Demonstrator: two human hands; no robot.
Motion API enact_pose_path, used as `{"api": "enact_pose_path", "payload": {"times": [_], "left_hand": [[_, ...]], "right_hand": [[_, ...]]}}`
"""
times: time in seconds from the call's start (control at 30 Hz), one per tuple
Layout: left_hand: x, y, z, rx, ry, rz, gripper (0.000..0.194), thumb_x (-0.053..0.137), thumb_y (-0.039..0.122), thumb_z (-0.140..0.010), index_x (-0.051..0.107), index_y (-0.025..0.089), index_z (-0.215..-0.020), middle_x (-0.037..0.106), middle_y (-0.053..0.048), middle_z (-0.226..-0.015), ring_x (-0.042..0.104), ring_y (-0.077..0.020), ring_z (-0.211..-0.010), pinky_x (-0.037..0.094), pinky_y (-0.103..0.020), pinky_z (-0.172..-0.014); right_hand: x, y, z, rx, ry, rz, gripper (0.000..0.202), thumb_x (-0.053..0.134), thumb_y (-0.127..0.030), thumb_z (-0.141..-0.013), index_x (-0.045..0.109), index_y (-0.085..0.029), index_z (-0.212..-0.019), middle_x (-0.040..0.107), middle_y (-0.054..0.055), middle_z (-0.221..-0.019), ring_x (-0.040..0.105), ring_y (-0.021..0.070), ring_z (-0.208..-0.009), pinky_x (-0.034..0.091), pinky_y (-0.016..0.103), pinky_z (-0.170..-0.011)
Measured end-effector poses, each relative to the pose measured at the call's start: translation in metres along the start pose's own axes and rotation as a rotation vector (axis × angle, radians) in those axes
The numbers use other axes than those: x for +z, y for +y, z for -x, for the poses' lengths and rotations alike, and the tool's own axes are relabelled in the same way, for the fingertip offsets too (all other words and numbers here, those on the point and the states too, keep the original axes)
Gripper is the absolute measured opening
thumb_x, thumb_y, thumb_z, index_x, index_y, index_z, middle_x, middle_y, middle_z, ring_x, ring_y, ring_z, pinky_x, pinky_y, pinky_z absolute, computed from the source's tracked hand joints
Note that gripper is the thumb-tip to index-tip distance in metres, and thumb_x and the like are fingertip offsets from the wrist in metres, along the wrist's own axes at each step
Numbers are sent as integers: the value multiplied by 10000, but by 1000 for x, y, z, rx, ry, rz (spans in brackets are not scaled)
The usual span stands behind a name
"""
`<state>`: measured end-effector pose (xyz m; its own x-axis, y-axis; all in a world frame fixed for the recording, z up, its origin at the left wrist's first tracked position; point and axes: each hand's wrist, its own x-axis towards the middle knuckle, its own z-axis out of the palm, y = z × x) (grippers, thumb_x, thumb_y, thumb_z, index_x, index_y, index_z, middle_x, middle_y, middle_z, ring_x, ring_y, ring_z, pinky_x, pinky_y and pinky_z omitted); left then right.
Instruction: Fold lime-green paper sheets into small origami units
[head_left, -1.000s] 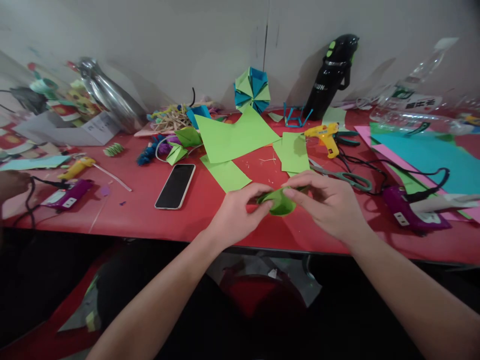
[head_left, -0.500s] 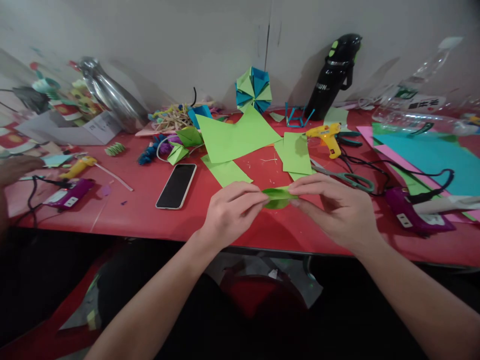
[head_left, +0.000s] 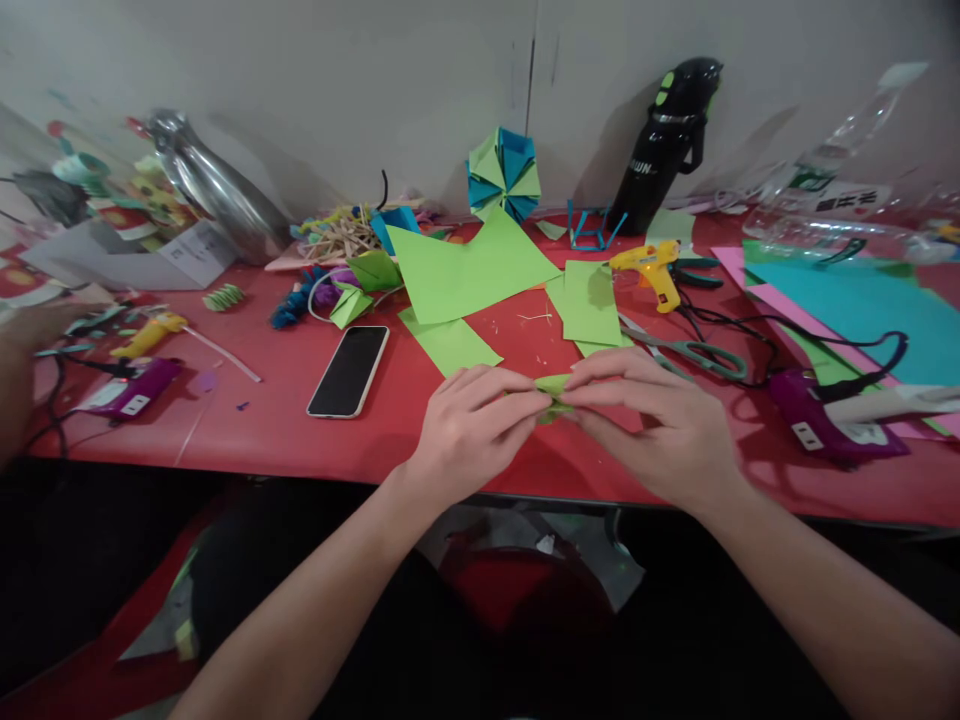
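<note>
Item in hand: one small, bright-green piece of folded thin paper point(head_left: 553, 384), centre of the dial, over the near margin of the red, smooth-topped surface point(head_left: 277, 440); contact with that surface cannot be told. Left hand point(head_left: 471, 432), bare, at eight o'clock: grip pinched, thumb and fingers grasping the paper's nine o'clock end. Right hand point(head_left: 661, 425), bare, at four o'clock: grip likewise pinched, on the three o'clock end. Step, as judged: shaping or creasing the paper between both sets of fingertips. Good practice: light, equal pressure from each side, edges matched before any crease is pressed firm, thumbs worked outward from the middle so the fold does not skew or tear. Position relative to the grip: directly between the two, its middle showing in the narrow gap, its ends covered by fingers; fold detail too small to read. Adjacent stock: one large, notched, light-green paper sheet point(head_left: 465, 275), eleven o'clock; one light-green rectangular paper offcut point(head_left: 592, 308), one o'clock; one yellow plastic glue gun point(head_left: 651, 268), one o'clock, farther out; one pair of grey-green-handled scissors point(head_left: 684, 348), toward three o'clock; one black-screened, pale-edged phone point(head_left: 349, 372), nine o'clock, lying flat.
</note>
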<state>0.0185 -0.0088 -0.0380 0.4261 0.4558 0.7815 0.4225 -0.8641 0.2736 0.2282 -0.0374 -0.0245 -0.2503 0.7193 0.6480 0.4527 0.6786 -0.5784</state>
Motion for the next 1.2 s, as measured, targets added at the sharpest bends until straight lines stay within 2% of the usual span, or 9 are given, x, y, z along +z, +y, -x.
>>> {"api": "enact_pose_path", "payload": {"times": [0.17, 0.33, 0.47, 0.77, 1.2], "left_hand": [[1, 0, 2, -33, 56, 75, 97, 686, 115, -873, 713, 192, -925, 760, -55, -883, 702, -152, -798, 547, -284, -727], [-2, 1, 4, 55, 79, 18, 202, 681, 42, -838, 711, 208, -949, 765, -44, -913, 707, -149, -795, 538, -285, -722], [-4, 4, 3, 78, 60, 0, 258, 675, 13, -825, 713, 218, -977, 763, -34, -904, 705, -142, -773, 521, -280, -691], [-2, 7, 2, 22, 71, 161, 254, 676, -15, -821, 718, 188, -968, 775, -62, -958, 737, -167, -890, 571, -291, -765], [-2, 10, 3, -19, 71, 172, 230, 665, -13, -822, 740, 179, -923, 777, -67, -915, 737, -164, -840, 597, -291, -751]], "right_hand": [[0, -3, 1, 28, 12, 29, 178, 743, -152, -847, 746, -247, -997, 708, 71, -1027, 672, 214, -953, 545, 393, -869], [-3, -3, 2, -102, 28, 72, 187, 743, -86, -823, 743, -236, -935, 714, 78, -994, 669, 229, -955, 537, 428, -880], [-5, -2, 3, -171, 28, 98, 261, 732, -40, -808, 739, -252, -961, 728, 73, -988, 674, 239, -966, 540, 453, -880], [-3, -3, 3, -168, 36, 104, 255, 727, -38, -816, 736, -257, -947, 731, 71, -979, 680, 237, -941, 553, 456, -851], [-2, 5, 4, -164, 28, 148, 217, 725, -66, -829, 741, -257, -930, 737, 66, -982, 684, 231, -951, 543, 445, -876]]}}
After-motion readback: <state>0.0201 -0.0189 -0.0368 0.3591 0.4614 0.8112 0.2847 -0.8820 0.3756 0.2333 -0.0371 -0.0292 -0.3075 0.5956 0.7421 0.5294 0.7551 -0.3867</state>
